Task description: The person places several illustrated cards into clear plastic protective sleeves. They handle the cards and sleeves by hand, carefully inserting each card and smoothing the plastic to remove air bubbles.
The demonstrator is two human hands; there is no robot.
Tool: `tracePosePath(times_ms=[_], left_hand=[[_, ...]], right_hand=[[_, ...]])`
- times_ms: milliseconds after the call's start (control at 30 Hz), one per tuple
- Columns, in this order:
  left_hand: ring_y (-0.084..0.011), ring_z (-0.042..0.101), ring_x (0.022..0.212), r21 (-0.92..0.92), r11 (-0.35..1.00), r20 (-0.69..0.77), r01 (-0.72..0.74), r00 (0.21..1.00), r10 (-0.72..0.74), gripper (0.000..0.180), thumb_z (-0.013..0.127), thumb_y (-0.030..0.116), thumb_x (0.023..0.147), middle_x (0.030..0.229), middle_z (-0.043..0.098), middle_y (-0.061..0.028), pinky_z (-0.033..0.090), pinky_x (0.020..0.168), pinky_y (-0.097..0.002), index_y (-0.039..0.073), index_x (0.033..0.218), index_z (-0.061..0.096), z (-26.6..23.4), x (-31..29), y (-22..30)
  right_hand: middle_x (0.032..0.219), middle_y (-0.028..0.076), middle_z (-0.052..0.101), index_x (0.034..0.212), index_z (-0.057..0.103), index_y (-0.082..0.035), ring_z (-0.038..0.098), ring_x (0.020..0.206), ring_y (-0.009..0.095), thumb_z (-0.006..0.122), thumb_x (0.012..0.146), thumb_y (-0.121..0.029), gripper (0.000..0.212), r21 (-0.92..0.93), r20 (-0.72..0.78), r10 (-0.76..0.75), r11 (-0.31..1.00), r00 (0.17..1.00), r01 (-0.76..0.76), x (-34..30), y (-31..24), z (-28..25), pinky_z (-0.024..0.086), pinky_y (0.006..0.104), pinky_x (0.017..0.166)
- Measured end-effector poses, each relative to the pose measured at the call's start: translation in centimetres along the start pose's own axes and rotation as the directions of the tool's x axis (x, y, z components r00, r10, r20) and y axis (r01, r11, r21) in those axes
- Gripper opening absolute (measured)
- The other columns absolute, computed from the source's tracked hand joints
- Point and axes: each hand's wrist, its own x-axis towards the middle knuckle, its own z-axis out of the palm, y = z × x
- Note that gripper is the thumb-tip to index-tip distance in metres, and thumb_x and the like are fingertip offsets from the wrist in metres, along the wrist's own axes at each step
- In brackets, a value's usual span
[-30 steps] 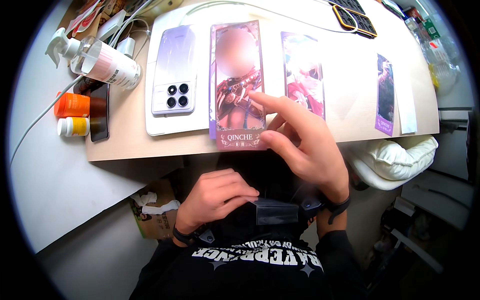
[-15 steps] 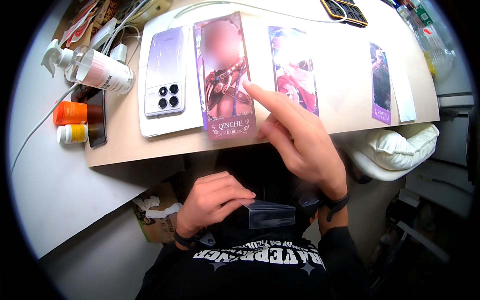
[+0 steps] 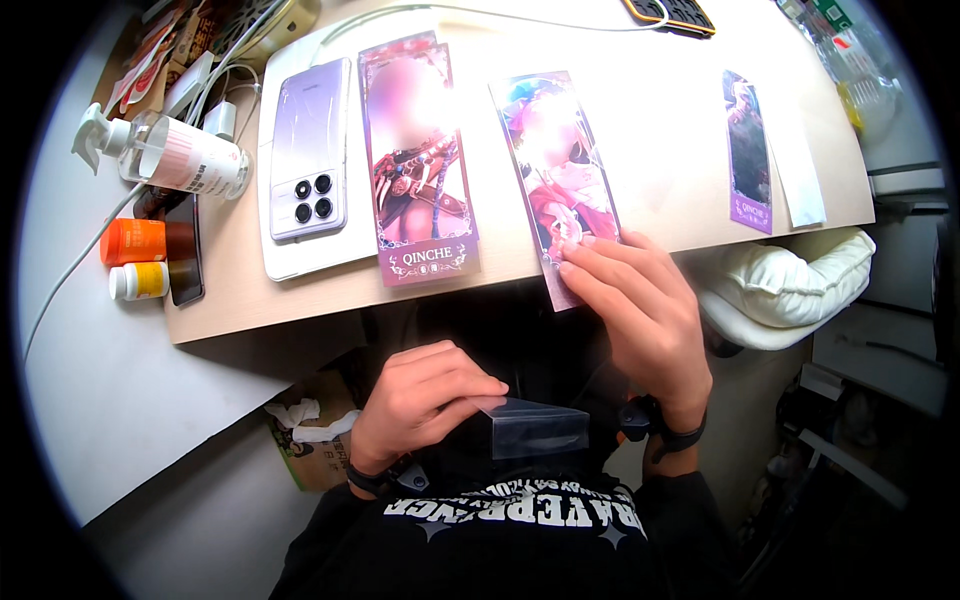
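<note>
Pinched between the fingertips and thumb of my left hand (image 3: 425, 400) is a clear plastic sleeve (image 3: 540, 430), its free end hanging out to the right in front of my chest. My right hand (image 3: 650, 315) grips the lower end of a long pink-and-purple illustrated card (image 3: 565, 195), whose bottom edge juts past the table's front edge; the thumb is hidden beneath the fingers. To its left lies a stack of similar red-purple cards (image 3: 425, 200), slightly fanned. Another dark purple card (image 3: 750, 160) rests farther right, beside a narrow white strip (image 3: 798, 175).
A lilac phone (image 3: 310, 150) lies on a white flat slab (image 3: 270, 255) at the left. Beyond stand a pump bottle (image 3: 185, 155), an orange jar (image 3: 133, 241) and a small white-and-yellow bottle (image 3: 140, 281). A white cable (image 3: 480, 8) crosses the back. A white cushion (image 3: 800, 285) sits below the table's right side.
My right hand has moved right from beside the card stack and taken hold of the pink card, pulling it toward me and tilting it. My left hand keeps the sleeve in place.
</note>
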Motion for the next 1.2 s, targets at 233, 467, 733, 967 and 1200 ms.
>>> tracePosePath(times_ms=[233,467,733,967,1200], left_hand=[[-0.0219,0.062,0.064,0.007,1.0,-0.001,-0.019,1.0,0.019,0.014,0.079,0.002,0.075,0.076,0.067,-0.0071,0.048,0.057,-0.0308,0.002,0.087,0.072,0.2,0.2,0.2],[-0.0223,0.063,0.065,0.041,0.999,-0.025,0.005,1.0,-0.004,0.014,0.08,0.002,0.073,0.077,0.069,-0.0075,0.048,0.057,-0.0311,0.002,0.085,0.072,-0.3,-1.0,0.1],[-0.0243,0.064,0.065,0.008,0.997,-0.078,0.072,0.994,-0.072,0.014,0.079,0.0,0.072,0.077,0.07,-0.0089,0.049,0.059,-0.031,0.002,0.084,0.073,-0.9,-1.6,0.2],[-0.0232,0.063,0.065,0.03,0.997,-0.107,0.078,0.992,-0.075,0.011,0.074,0.002,0.076,0.078,0.07,-0.008,0.048,0.059,-0.0309,0.001,0.086,0.074,-0.7,-1.4,-0.4],[-0.0228,0.063,0.065,-0.015,0.994,-0.035,0.109,0.993,-0.109,0.013,0.077,0.002,0.075,0.076,0.069,-0.0068,0.048,0.059,-0.0304,0.002,0.088,0.074,0.5,0.2,0.3]], right_hand=[[0.093,0.015,0.073,0.097,0.073,0.003,0.069,0.086,0.029,0.071,0.07,0.008,0.028,0.087,-0.43,0.021,0.996,0.903,0.019,1.7,-0.8,-0.7,0.058,0.0362,0.074],[0.095,0.014,0.074,0.098,0.074,0.001,0.07,0.09,0.028,0.068,0.076,-0.001,0.024,0.093,-0.591,-0.12,0.972,0.798,0.216,5.5,-1.4,0.2,0.058,0.0354,0.076],[0.115,0.011,0.067,0.114,0.066,-0.002,0.063,0.106,0.03,0.073,0.078,-0.011,0.038,0.287,-0.172,-0.102,0.946,0.98,0.149,6.8,-2.5,4.1,0.051,0.0413,0.093],[0.106,0.015,0.066,0.119,0.063,0.001,0.065,0.091,0.031,0.077,0.082,-0.023,0.047,0.757,0.077,-0.076,0.653,0.994,-0.008,2.6,-2.7,-1.3,0.053,0.0373,0.08],[0.078,0.004,0.056,0.09,0.064,-0.006,0.059,0.069,0.021,0.074,0.079,-0.011,0.016,0.545,0.045,0.034,0.837,0.998,-0.053,-0.8,-3.2,-0.4,0.048,0.0325,0.055]])
